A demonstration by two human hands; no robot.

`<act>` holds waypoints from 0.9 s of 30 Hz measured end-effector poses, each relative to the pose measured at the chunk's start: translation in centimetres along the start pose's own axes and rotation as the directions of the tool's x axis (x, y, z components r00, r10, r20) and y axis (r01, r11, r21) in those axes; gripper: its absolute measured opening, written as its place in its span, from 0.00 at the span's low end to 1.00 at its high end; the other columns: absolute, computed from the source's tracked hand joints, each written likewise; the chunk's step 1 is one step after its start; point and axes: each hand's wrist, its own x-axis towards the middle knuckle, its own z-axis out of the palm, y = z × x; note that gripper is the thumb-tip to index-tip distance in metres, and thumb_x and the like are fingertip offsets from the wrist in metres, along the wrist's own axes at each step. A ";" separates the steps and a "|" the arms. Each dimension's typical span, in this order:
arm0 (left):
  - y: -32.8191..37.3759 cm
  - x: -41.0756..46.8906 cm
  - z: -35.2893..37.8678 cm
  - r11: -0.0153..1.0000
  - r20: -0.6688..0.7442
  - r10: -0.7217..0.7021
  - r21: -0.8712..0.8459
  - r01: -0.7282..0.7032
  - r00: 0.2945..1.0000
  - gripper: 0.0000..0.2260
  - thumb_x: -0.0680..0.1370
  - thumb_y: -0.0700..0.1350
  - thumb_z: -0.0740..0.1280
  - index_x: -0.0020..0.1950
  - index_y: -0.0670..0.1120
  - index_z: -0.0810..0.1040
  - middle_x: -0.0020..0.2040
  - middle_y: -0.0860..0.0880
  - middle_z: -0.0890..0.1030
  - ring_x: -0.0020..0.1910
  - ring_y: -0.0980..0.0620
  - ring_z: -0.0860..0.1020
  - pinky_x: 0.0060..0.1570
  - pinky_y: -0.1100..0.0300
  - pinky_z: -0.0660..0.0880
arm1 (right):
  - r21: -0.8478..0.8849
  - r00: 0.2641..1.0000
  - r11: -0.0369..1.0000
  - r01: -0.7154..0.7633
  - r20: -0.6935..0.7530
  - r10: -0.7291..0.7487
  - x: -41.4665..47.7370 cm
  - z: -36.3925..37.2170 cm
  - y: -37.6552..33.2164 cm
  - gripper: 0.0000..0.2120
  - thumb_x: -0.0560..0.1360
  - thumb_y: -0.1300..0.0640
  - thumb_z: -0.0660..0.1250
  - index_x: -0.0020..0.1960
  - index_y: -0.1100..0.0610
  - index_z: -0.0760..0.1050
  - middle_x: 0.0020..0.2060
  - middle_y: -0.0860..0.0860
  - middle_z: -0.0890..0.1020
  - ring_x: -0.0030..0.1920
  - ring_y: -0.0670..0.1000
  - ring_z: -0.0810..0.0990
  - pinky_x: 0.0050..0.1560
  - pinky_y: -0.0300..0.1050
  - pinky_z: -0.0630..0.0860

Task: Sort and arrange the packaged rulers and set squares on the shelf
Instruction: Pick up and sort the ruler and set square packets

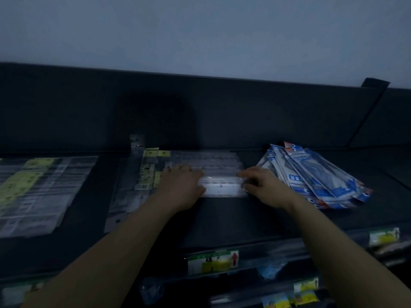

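Note:
A clear packaged ruler (222,187) lies crosswise on the dark shelf (222,221), at the near edge of a row of similar clear ruler packs (206,161). My left hand (181,187) rests on the ruler's left end, fingers bent over the packs. My right hand (264,186) pinches the ruler's right end. Clear packs with yellow-green labels (33,192) lie flat at the far left. A fanned heap of blue-and-white packs (315,176) sits at the right, beside my right hand.
Long clear packs with yellow tags (133,185) lie left of my left hand. The shelf's dark back panel (200,112) rises behind. Price labels (213,261) line the front rail, with lower shelves below. The light is dim.

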 end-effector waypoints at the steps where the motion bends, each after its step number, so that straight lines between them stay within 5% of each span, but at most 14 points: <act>1: 0.1 -0.3 0.3 0.996 -0.005 0.024 0.082 -0.024 1.000 0.22 0.79 0.58 0.56 0.72 0.55 0.64 0.73 0.49 0.65 0.71 0.46 0.63 0.68 0.46 0.57 | -0.047 1.000 0.999 0.021 0.009 -0.020 -0.1 0.4 0.0 0.20 0.78 0.57 0.65 0.69 0.54 0.70 0.69 0.52 0.69 0.71 0.53 0.64 0.69 0.41 0.60; 3: 0.2 -0.9 1.2 0.988 0.049 0.078 0.129 -0.084 0.996 0.24 0.81 0.58 0.50 0.76 0.52 0.57 0.78 0.49 0.56 0.76 0.47 0.55 0.72 0.41 0.46 | -0.089 0.996 0.995 0.039 0.077 -0.032 -0.7 1.0 -0.2 0.25 0.80 0.52 0.61 0.75 0.50 0.60 0.75 0.47 0.58 0.77 0.48 0.48 0.76 0.49 0.46; 6: 0.2 -1.9 1.7 0.992 0.211 0.079 0.085 -0.098 0.974 0.28 0.82 0.59 0.43 0.79 0.49 0.43 0.79 0.50 0.44 0.78 0.50 0.44 0.72 0.41 0.37 | -0.156 0.983 0.986 0.051 0.182 -0.022 -1.7 1.6 -0.1 0.28 0.81 0.49 0.56 0.77 0.47 0.48 0.77 0.45 0.46 0.76 0.44 0.38 0.75 0.46 0.36; 15: -0.4 -5.1 0.8 0.990 0.355 0.130 -0.001 -0.138 0.926 0.31 0.80 0.64 0.42 0.76 0.54 0.32 0.74 0.55 0.29 0.74 0.55 0.30 0.72 0.46 0.31 | -0.135 0.974 0.986 0.102 0.214 -0.071 -4.9 1.6 0.0 0.27 0.82 0.48 0.53 0.76 0.43 0.43 0.75 0.41 0.37 0.73 0.40 0.32 0.68 0.34 0.33; 18: -0.5 -6.0 0.8 0.989 0.340 0.146 -0.057 -0.135 0.929 0.37 0.68 0.72 0.31 0.75 0.59 0.32 0.71 0.58 0.26 0.73 0.56 0.28 0.71 0.47 0.29 | -0.115 0.964 0.986 0.120 0.253 -0.087 -5.5 1.3 0.2 0.28 0.82 0.49 0.53 0.76 0.44 0.42 0.75 0.42 0.37 0.73 0.41 0.31 0.68 0.33 0.34; 21: -0.8 -6.5 1.0 0.989 0.270 0.131 -0.095 -0.109 0.954 0.47 0.56 0.74 0.20 0.75 0.64 0.36 0.70 0.60 0.27 0.72 0.56 0.29 0.72 0.46 0.31 | -0.107 0.954 0.985 0.134 0.283 -0.099 -5.9 1.0 0.3 0.28 0.82 0.48 0.53 0.77 0.43 0.42 0.75 0.42 0.36 0.73 0.40 0.31 0.68 0.33 0.34; 24: -0.7 -6.9 0.8 0.992 0.205 0.050 -0.122 -0.025 0.978 0.43 0.63 0.75 0.27 0.76 0.65 0.47 0.77 0.58 0.38 0.75 0.55 0.34 0.72 0.46 0.35 | -0.062 0.936 0.988 0.140 0.332 -0.112 -6.5 0.4 0.4 0.28 0.81 0.48 0.53 0.77 0.44 0.45 0.75 0.40 0.37 0.73 0.40 0.33 0.69 0.33 0.37; 27: -0.5 -6.0 0.5 0.992 0.019 -0.057 -0.108 0.059 0.998 0.40 0.67 0.67 0.32 0.76 0.58 0.57 0.79 0.53 0.53 0.78 0.52 0.48 0.74 0.47 0.44 | 0.078 0.974 0.991 0.111 0.191 -0.124 -5.9 -0.7 0.5 0.26 0.80 0.47 0.54 0.77 0.44 0.51 0.75 0.38 0.42 0.74 0.37 0.38 0.72 0.33 0.41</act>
